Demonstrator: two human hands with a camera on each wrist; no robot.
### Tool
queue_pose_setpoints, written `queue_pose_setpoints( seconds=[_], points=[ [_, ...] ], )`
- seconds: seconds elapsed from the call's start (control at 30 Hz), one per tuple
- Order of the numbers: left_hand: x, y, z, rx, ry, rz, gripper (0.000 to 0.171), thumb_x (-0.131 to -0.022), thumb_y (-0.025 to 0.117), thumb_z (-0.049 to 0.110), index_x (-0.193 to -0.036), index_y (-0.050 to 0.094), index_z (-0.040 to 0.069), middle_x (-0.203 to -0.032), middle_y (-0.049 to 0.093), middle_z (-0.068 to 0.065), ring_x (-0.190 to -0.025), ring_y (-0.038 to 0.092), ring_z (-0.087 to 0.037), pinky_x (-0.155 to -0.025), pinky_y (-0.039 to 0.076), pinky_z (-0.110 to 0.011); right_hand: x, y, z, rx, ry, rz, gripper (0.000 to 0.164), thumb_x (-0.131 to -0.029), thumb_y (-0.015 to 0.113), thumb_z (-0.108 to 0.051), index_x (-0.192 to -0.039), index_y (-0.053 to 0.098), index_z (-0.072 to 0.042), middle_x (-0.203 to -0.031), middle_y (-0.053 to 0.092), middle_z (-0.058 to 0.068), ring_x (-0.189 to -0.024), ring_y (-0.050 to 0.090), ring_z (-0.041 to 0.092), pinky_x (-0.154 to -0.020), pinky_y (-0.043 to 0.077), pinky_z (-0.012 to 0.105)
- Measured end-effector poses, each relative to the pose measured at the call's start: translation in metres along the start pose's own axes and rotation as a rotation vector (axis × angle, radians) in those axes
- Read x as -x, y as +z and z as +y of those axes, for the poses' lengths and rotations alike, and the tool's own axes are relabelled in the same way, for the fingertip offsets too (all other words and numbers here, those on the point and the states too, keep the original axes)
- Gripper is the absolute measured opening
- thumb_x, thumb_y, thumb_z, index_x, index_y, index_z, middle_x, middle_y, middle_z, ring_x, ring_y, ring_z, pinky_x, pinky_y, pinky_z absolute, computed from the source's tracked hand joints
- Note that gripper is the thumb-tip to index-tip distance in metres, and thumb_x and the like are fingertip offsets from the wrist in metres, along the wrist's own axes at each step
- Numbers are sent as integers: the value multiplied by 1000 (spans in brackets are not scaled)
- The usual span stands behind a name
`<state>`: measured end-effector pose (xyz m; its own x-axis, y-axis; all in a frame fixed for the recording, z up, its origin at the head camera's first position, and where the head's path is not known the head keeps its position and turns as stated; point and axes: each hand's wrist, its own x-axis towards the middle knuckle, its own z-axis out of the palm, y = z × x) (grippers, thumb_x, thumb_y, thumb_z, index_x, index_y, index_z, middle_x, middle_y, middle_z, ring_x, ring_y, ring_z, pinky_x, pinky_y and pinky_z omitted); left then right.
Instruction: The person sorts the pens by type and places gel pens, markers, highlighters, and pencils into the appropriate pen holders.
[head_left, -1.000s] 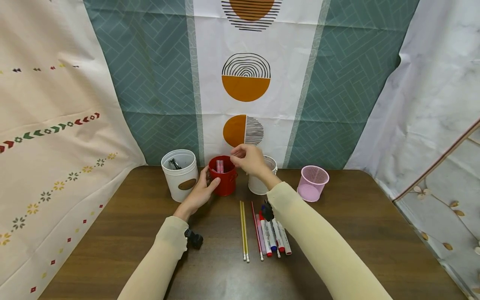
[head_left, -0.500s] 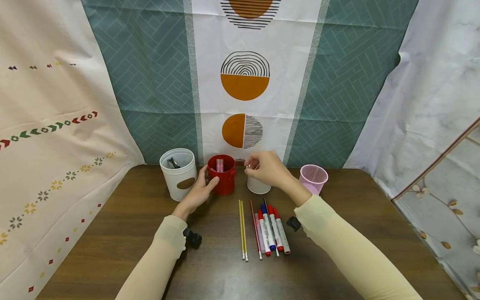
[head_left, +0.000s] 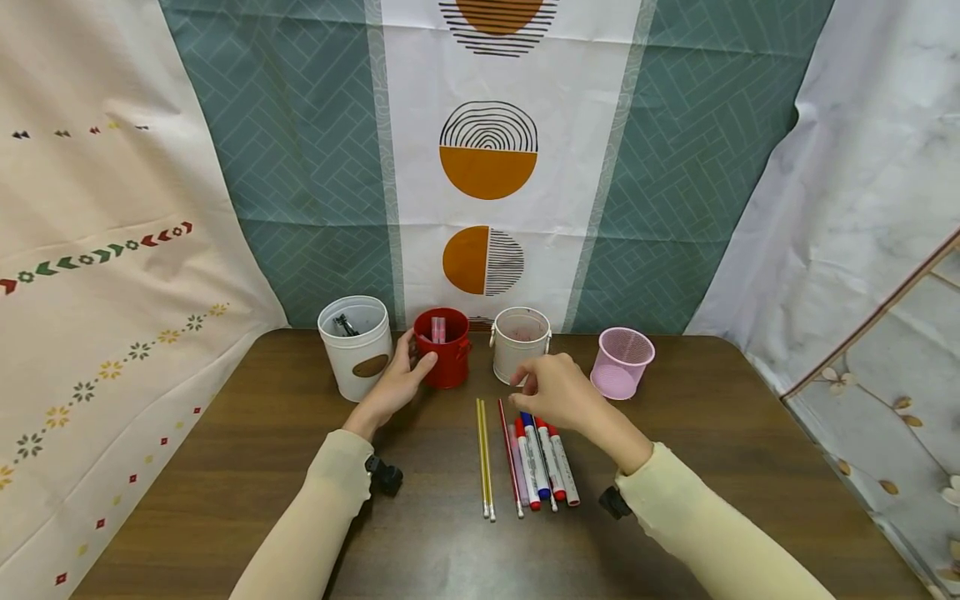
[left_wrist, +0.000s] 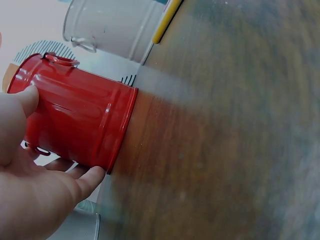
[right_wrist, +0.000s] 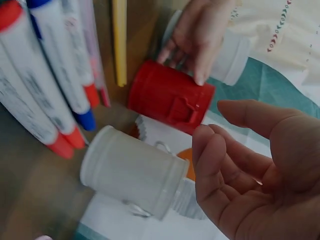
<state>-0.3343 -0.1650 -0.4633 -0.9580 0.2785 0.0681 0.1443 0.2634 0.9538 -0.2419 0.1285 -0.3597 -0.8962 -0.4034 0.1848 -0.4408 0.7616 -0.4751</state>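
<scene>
Left hand [head_left: 397, 382] grips red bucket [head_left: 452, 365] near table edge [head_left: 690, 339].

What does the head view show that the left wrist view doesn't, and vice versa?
Only the head view: the pink mesh cup, the markers, and pink items inside the red bucket.
Only the left wrist view: fingertips of the left hand near the red bucket's base.
Both: the left hand holding that bucket, the handled white bucket and a yellow pencil.

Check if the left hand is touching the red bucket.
Touching. The left wrist view shows it: the left hand has its thumb laid on the wall of the red bucket near the rim, its fingers along another side.
</scene>
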Motion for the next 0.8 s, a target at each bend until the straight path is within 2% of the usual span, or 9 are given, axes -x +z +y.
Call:
queue_pose_setpoints(
  seconds=[0.13,0.37,0.57,0.8],
  points=[
    [0,0,-1,5,1,1,84,-112,53,37,-169,-4,12,-175,11,-22,-161,13,-43,-129,19,-59,10,16,7,-4,5,17,15,-87,84,-12,-97,77,-3,-68,67,-6,-59,56,7,-55,49,26],
    [0,1,-1,-9,3,12,84,-112,53,36,-169,-2,11,-174,13,-23,-161,15,-43,-129,20,-58,22,42,15,8,51,33,13,-86,86,-12,-88,76,-5,-65,63,-6,-59,54,9,-55,47,27],
    [0,1,-1,-11,6,10,83,-112,53,36,-169,-2,10,-174,13,-22,-161,15,-42,-129,20,-58,28,55,18,3,85,34,12,-85,86,-8,-83,74,-6,-65,62,-4,-58,54,11,-52,47,27],
    [0,1,-1,-7,9,3,84,-113,52,38,-170,-4,12,-175,10,-22,-162,12,-42,-130,19,-58,33,65,20,49,113,34,20,-85,86,-11,-75,69,-11,-68,61,-2,-64,53,17,-56,44,32]
  ],
)
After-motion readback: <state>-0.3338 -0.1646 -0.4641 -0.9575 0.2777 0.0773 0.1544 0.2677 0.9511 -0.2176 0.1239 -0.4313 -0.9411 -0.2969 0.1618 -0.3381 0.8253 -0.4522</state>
